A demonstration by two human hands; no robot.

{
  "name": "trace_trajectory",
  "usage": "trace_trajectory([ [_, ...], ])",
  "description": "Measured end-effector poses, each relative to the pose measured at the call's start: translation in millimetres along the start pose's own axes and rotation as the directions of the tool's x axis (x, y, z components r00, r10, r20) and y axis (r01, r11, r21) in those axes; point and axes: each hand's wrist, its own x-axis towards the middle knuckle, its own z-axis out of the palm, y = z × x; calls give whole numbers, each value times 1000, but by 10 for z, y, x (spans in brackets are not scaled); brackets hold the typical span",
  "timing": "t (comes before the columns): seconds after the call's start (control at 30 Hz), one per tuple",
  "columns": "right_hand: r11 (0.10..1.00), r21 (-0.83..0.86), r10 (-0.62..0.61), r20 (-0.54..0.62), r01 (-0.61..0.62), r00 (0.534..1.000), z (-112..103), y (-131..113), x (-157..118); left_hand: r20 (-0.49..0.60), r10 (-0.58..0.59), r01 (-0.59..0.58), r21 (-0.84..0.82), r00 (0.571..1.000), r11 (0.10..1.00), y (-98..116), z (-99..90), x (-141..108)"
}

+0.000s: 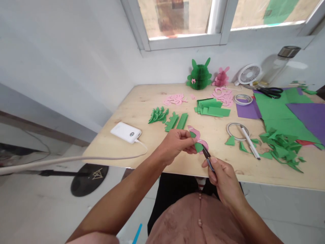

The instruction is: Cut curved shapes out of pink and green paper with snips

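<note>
Near the table's front edge, my left hand pinches a pink paper cutout with curved edges together with green paper. My right hand is closed around small dark-bladed scissors, whose blades meet the right side of the papers. Beyond my left hand lie folded green paper strips and a pile of small green cutouts. Green paper scraps are heaped to the right of my right hand. My fingers partly cover the papers and the scissor handles.
A white power bank with a cable sits left. A marker lies across a ring, near a tape roll and black scissors. Green and pink paper figures, a fan and a bottle stand behind.
</note>
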Motion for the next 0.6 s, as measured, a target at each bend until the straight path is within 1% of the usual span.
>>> trace_trajectory([
  [0.37,1000,4,-5,-12,5,1000,-3,26,2,6,9,-9,16,1000,1000,-8,-20,2],
  [0.6,999,-32,-18,2,18,1000,-19,19,2,17,15,-15,14,1000,1000,0,-41,10],
])
